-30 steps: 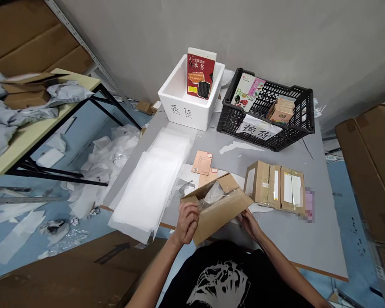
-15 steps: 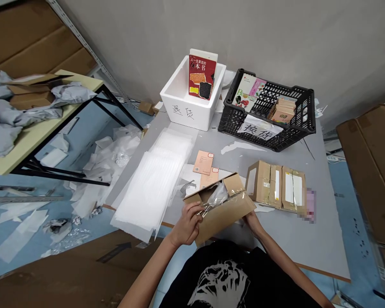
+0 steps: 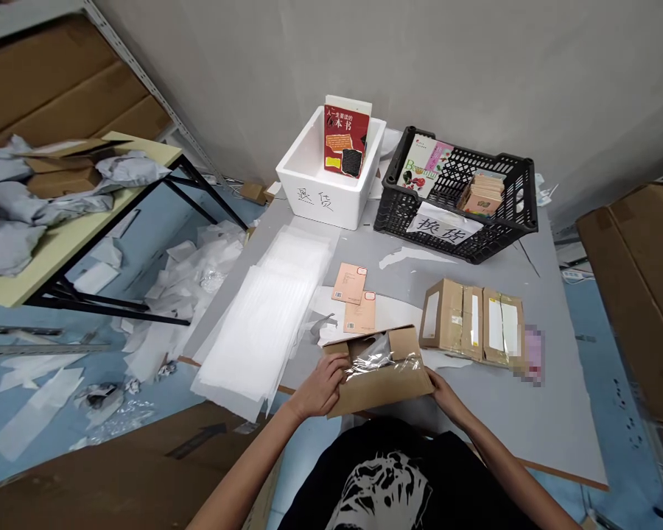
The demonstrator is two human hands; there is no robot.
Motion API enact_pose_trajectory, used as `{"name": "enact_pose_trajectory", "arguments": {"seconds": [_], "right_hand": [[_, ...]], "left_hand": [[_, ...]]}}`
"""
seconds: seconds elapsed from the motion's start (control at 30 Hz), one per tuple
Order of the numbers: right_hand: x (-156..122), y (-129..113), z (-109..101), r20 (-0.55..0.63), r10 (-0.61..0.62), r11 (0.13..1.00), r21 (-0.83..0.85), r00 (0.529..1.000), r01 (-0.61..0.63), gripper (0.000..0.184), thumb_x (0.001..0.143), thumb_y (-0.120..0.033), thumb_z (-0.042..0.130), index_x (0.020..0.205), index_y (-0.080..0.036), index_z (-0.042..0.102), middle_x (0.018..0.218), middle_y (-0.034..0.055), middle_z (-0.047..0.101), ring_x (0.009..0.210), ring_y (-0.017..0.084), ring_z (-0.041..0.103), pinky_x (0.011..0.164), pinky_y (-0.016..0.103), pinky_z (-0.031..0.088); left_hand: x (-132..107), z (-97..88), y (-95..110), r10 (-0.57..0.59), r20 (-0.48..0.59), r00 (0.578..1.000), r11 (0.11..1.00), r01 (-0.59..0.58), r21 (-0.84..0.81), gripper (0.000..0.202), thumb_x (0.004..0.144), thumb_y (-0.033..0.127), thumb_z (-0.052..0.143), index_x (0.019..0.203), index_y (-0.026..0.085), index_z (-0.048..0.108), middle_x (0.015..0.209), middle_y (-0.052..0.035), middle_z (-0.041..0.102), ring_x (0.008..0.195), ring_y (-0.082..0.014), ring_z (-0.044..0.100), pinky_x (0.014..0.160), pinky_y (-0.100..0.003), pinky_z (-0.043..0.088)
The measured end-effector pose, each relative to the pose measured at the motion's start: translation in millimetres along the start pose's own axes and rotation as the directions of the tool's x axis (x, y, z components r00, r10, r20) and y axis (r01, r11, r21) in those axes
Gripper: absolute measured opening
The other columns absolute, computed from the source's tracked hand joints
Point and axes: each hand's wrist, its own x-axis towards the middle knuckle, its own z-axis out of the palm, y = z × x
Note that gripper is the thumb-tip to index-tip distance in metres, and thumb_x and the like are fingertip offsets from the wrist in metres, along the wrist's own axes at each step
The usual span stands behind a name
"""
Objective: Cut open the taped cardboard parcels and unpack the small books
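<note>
Across a wide grey worktable (image 3: 535, 423) with a thin wooden edge, a flat stack of translucent white foam sheets (image 3: 262, 316), soft and pale, toward the left. Toward the back, a black plastic lattice crate (image 3: 393, 215) holding a glossy picture book (image 3: 423, 165) and a small bundle of booklets (image 3: 483, 195), with a white paper label (image 3: 445, 230) bearing black brush characters across its front. Just left of the crate, a thick-walled white expanded-foam box (image 3: 303, 197), with a red paperback (image 3: 346, 140) upright inside. At the table's near edge, just in front of the person's black-shirted torso (image 3: 398, 478), an open brown corrugated cardboard box (image 3: 384, 390), with crumpled clear plastic wrap (image 3: 371, 355) bunched in its mouth. Left hand (image 3: 319, 386): fingers curled close around the box's left side, gripping the cardboard. Right hand (image 3: 445, 390): fingertips pinched narrowly on the box's right corner. Just right of the box, two taped cardboard parcels (image 3: 472, 320), side by side. Just behind it, two thin peach booklets (image 3: 349, 283) on a white sheet (image 3: 331, 302). Beside the parcels, a small pink item (image 3: 533, 355), too pixelated to make out.
</note>
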Motion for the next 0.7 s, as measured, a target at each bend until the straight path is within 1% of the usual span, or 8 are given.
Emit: {"name": "enact_pose_trajectory", "arguments": {"seconds": [0.1,0.2,0.23,0.3,0.37,0.43,0.57,0.7], "right_hand": [[-4.3,-1.2,-9.9,-0.076,-0.045,0.986,-0.164,0.996,0.032,0.036,0.073,-0.033,0.047,0.097,-0.021,0.07,0.106,0.0091,0.071,0.106,0.026,0.062,0.097,0.046,0.044],[0.3,-27.8,-22.3,-0.195,-0.125,0.947,-0.315,0.973,0.058,0.034,0.078,-0.031,0.041,0.096,-0.02,0.068,0.099,0.0096,0.071,0.085,0.023,0.068,0.083,0.042,0.052],[4.8,-42.6,-26.3,-0.21,-0.147,0.936,-0.346,0.966,0.068,0.033,0.08,-0.032,0.04,0.096,-0.02,0.066,0.096,0.0094,0.07,0.078,0.022,0.068,0.077,0.04,0.053],[19.5,-76.9,-32.6,-0.198,-0.18,0.92,-0.38,0.964,0.093,0.03,0.083,-0.036,0.041,0.092,-0.02,0.065,0.087,0.0073,0.07,0.068,0.02,0.066,0.068,0.036,0.053],[41.2,-110.2,-35.3,-0.208,-0.204,0.911,-0.398,0.957,0.108,0.029,0.085,-0.041,0.043,0.085,-0.021,0.064,0.074,0.0048,0.068,0.062,0.019,0.064,0.062,0.032,0.051],[66.9,-135.3,-33.9,-0.222,-0.227,0.901,-0.417,0.948,0.118,0.027,0.084,-0.04,0.045,0.082,-0.021,0.064,0.07,0.0036,0.067,0.06,0.018,0.062,0.062,0.031,0.049],[110.9,-156.3,-23.8,-0.194,-0.248,0.865,-0.485,0.949,0.127,0.019,0.081,-0.028,0.048,0.083,-0.022,0.066,0.076,0.0027,0.069,0.066,0.018,0.063,0.068,0.03,0.047],[128.4,-158.4,-14.6,-0.153,-0.242,0.805,-0.583,0.958,0.111,0.02,0.082,-0.021,0.049,0.089,-0.021,0.067,0.09,0.0048,0.07,0.08,0.019,0.064,0.074,0.03,0.045]], "left_hand": [[12.2,-11.1,9.5,-0.013,-0.04,0.999,1.0,0.012,-0.016,0.014,0.078,0.012,0.037,0.088,0.021,0.043,0.1,-0.0079,0.059,0.104,-0.0233,0.05,0.09,-0.045,0.04],[37.1,-33.2,5.5,-0.146,-0.254,0.956,0.989,0.14,-0.043,0.006,0.082,0.017,0.039,0.085,0.022,0.042,0.088,-0.0044,0.059,0.088,-0.02,0.054,0.082,-0.04,0.042],[48.9,-41.6,-1.1,-0.236,-0.333,0.913,0.972,0.226,-0.069,0.005,0.084,0.019,0.038,0.085,0.022,0.042,0.086,-0.0038,0.058,0.085,-0.019,0.054,0.08,-0.038,0.043],[76.6,-56.3,-22.2,-0.482,-0.414,0.772,0.872,0.469,-0.14,0.008,0.088,0.024,0.037,0.09,0.022,0.044,0.087,-0.0039,0.059,0.082,-0.0178,0.056,0.075,-0.034,0.044],[105.7,-64.3,-50.8,-0.665,-0.344,0.663,0.735,0.663,-0.144,0.014,0.089,0.03,0.039,0.097,0.021,0.045,0.092,-0.0049,0.06,0.081,-0.0178,0.058,0.073,-0.032,0.044],[130.9,-63.5,-81.1,-0.788,-0.238,0.568,0.595,0.802,-0.056,0.022,0.088,0.03,0.041,0.106,0.018,0.045,0.106,-0.01,0.06,0.093,-0.0205,0.059,0.078,-0.032,0.044],[159.1,-40.8,-127.3,-0.915,-0.106,0.389,0.373,0.917,0.143,0.041,0.085,0.036,0.049,0.118,0.012,0.042,0.125,-0.0194,0.052,0.12,-0.0303,0.047,0.086,-0.035,0.041],[166.6,-12.9,-151.9,-0.958,-0.061,0.281,0.267,0.949,0.169,0.049,0.079,0.038,0.058,0.117,0.01,0.043,0.124,-0.0229,0.052,0.12,-0.0347,0.046,0.087,-0.039,0.041]]}}
